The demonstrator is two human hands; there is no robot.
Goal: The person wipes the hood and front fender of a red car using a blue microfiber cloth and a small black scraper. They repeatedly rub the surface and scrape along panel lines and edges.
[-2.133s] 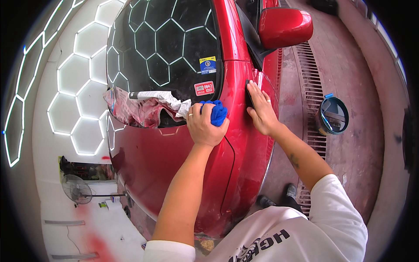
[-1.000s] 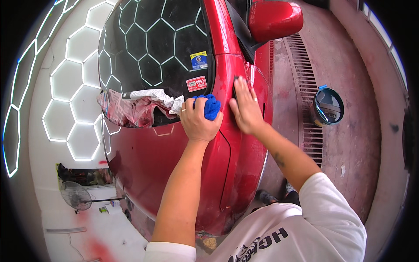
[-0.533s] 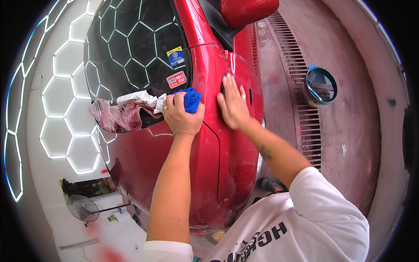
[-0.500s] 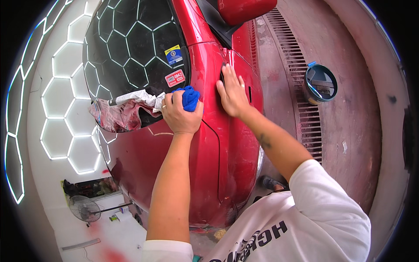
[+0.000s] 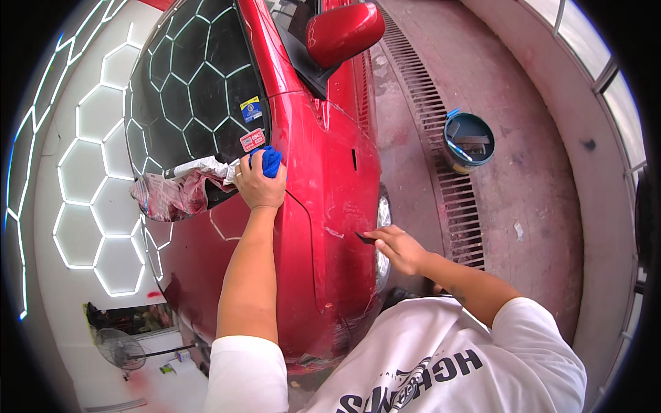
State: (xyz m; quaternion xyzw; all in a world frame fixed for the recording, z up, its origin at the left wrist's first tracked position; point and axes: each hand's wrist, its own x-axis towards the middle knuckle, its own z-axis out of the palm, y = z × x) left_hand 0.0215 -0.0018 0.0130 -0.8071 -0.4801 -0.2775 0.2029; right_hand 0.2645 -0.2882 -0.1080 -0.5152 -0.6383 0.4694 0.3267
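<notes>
My left hand (image 5: 260, 184) is closed around a bunched blue cloth (image 5: 272, 163), resting on the red car (image 5: 297, 148) beside the lower corner of its dark windshield (image 5: 186, 89). Lower and to the right, my right hand (image 5: 403, 250) pinches a small, flat, dark piece (image 5: 364, 238) between thumb and fingers; its exact kind is not clear. That piece is at the outer side of the fender (image 5: 337, 186), where pale scuffs and a dark slot show; whether it touches the paint I cannot tell.
Crumpled, red-stained paper (image 5: 172, 197) lies at the windshield's base. A side mirror (image 5: 345, 32) juts out at the far end. On the floor to the right, a dark bucket (image 5: 463, 165) holding tools stands by a drain grate (image 5: 463, 220). A fan (image 5: 118, 349) is lower left.
My right hand has left the fender's upper part and come nearer and to the right, now pinching the dark piece. My left hand keeps the blue cloth. The view has shifted.
</notes>
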